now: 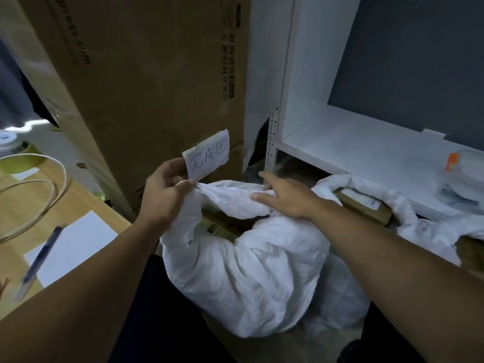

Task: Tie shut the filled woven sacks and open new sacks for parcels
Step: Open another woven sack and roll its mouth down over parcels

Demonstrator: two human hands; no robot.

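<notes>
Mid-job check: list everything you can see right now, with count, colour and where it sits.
near sack: one, white, filled, floor at centre.
far sack: one, white, mouth open with brown parcels inside, right, by the shelf.
cardboard box: one, brown, tall, behind the near sack.
paper label: one, white, handwritten, on the box.
shelf unit: one, white, right.
table: one, light wood, left.
paper sheets: two, white, on the table.
pen: one, dark blue, blurred, on the larger sheet.
cable: one coil, cream, on the table.
left hand: pinches the near sack's neck.
right hand: fingers straight, rests on its gathered top.
</notes>
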